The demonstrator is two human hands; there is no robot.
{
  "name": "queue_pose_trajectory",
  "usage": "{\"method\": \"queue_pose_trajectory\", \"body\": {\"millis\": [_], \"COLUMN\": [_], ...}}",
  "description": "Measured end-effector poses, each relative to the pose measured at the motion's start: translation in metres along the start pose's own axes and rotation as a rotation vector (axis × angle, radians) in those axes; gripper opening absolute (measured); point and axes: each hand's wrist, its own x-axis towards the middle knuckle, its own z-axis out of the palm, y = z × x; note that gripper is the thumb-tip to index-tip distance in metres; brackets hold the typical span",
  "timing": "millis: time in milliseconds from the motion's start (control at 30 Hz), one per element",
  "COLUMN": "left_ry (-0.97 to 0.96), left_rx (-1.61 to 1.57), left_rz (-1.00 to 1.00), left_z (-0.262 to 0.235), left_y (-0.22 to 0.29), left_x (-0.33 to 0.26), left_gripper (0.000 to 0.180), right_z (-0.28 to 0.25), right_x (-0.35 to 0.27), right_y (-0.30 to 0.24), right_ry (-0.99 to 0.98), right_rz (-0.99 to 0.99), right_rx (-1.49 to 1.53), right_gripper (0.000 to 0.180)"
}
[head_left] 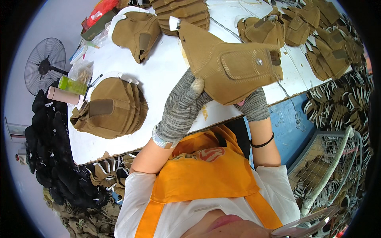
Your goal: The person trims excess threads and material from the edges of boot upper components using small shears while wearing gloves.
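I hold up a brown suede boot upper (214,63) above the near edge of the white table. It has light stitching, a rounded patch, a small metal stud and a white piece at its far left tip. My left hand (182,101), in a grey knit glove, grips its lower left edge with the thumb on the front. Below its right end, my right hand (255,105), also gloved, supports it from behind; most of those fingers are hidden. A stack of similar uppers (113,107) lies left of my left hand. Another upper (137,33) rests farther back.
More brown uppers (329,51) are piled along the far right of the white table (158,67). At the left edge lie a green cup (72,85), a pink cup (62,95) and a pen. A fan (45,63) stands left. A wire basket (329,158) holds pieces at right.
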Motion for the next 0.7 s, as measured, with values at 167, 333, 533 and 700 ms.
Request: {"method": "queue_pose_trajectory", "body": {"millis": [167,333,533,700], "left_ry": [-0.001,0.057,-0.05,-0.102], "left_rx": [-0.008,0.076,0.64,1.378], "left_rz": [0.022,0.075,0.152,0.678], "left_z": [-0.014,-0.022,-0.063,-0.102], "left_y": [-0.003,-0.002,0.03,0.019], "left_x": [-0.004,-0.012,-0.01,0.021], "left_gripper": [0.06,0.056,0.047,0.019], "right_z": [0.005,0.006,-0.014,-0.011], "right_x": [0.003,0.01,0.016,0.029], "right_y": [-0.008,-0.009,-0.049,-0.078], "right_ry": [-0.043,0.041,-0.108,-0.104], "right_rz": [0.353,0.313,0.262,-0.131], "right_rx": [0.075,0.94,0.538,-0.099], "right_gripper": [0.05,0.06,0.04,0.024]}}
